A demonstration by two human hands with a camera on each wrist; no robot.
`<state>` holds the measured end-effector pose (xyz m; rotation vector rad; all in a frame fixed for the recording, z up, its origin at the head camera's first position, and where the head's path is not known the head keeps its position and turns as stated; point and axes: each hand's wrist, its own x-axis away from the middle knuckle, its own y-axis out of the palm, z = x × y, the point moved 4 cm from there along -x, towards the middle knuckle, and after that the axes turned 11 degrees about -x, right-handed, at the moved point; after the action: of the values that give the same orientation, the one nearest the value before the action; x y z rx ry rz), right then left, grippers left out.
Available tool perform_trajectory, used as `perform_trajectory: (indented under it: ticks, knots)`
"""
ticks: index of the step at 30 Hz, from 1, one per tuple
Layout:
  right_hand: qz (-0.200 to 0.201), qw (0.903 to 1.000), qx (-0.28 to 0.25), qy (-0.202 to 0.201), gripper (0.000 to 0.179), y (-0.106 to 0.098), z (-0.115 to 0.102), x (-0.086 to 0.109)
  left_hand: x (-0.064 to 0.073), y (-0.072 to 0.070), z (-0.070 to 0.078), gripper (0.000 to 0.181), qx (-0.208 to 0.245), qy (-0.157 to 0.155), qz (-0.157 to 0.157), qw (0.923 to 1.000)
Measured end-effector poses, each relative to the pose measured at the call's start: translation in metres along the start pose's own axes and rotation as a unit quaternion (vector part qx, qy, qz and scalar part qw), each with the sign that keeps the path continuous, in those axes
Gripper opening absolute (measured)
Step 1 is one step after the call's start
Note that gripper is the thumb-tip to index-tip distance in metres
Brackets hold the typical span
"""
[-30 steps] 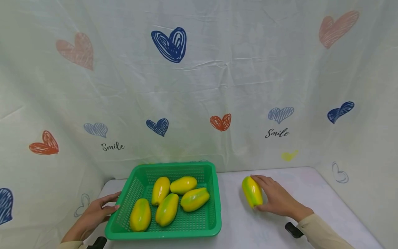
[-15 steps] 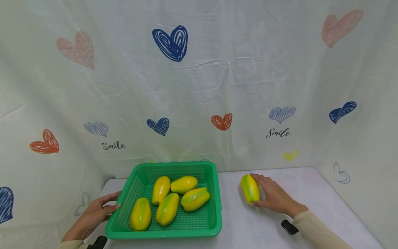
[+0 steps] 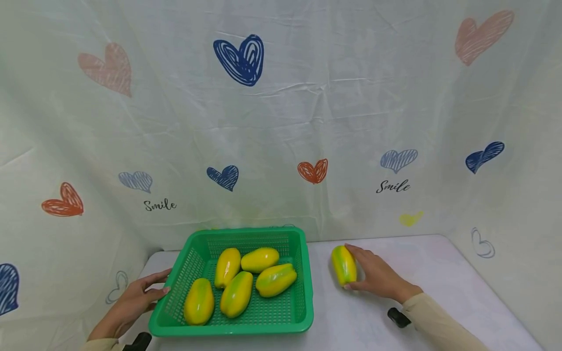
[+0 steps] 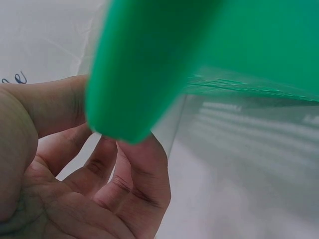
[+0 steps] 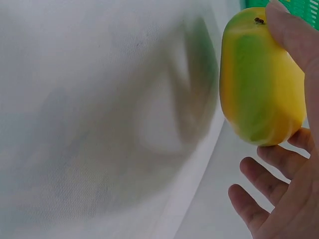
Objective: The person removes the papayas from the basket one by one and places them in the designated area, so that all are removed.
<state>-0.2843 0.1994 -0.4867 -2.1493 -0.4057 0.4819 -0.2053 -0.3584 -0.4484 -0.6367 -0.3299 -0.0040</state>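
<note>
My right hand (image 3: 379, 277) pinches a yellow-green papaya (image 3: 344, 265) to the right of the green basket (image 3: 232, 331). In the right wrist view the thumb lies on one end of the papaya (image 5: 259, 84) and a finger on the other, while other fingers (image 5: 247, 204) spread free. Whether it touches the table is hard to tell. My left hand (image 3: 133, 302) grips the basket's left rim; the left wrist view has this rim (image 4: 134, 74) between thumb and fingers. Several similar papayas (image 3: 236, 295) lie in the basket.
A white-covered table (image 3: 333, 321) bears the basket. Behind it hangs a pale curtain (image 3: 281, 122) printed with hearts and "Smile", which also encloses both sides. Dark wrist-camera parts (image 3: 398, 317) sit near both wrists.
My right hand has moved left with the papaya, bringing it nearer the basket's right side. The left hand, the basket and the papayas in it have stayed in place.
</note>
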Motion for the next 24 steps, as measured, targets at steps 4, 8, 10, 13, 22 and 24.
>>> perform_trajectory:
  ticks: [4, 8, 10, 13, 22, 24]
  knots:
    - [-0.004, 1.0000, -0.002, -0.001, 0.103, 0.005, -0.003, -0.004, -0.001, 0.000, -0.001, 0.074, 0.001, 0.000, 0.002, 1.0000]
    - [-0.007, 0.9999, 0.000, -0.008, 0.104, 0.010, -0.005, -0.007, -0.001, 0.000, -0.001, 0.073, -0.003, -0.003, 0.003, 1.0000]
    - [-0.011, 0.9999, 0.005, -0.009, 0.104, 0.013, -0.004, -0.008, -0.001, 0.000, -0.001, 0.073, -0.005, -0.004, 0.002, 1.0000]
    - [-0.016, 0.9998, 0.006, -0.010, 0.104, 0.017, -0.004, -0.010, 0.000, 0.000, 0.001, 0.072, -0.004, -0.003, 0.002, 1.0000]
    - [-0.031, 0.9995, -0.002, -0.010, 0.103, 0.020, -0.006, -0.013, 0.001, 0.001, 0.001, 0.072, 0.000, -0.001, 0.003, 1.0000]
    - [-0.035, 0.9993, -0.006, -0.010, 0.103, 0.019, -0.007, -0.013, 0.001, 0.001, 0.001, 0.073, -0.002, 0.000, 0.003, 1.0000]
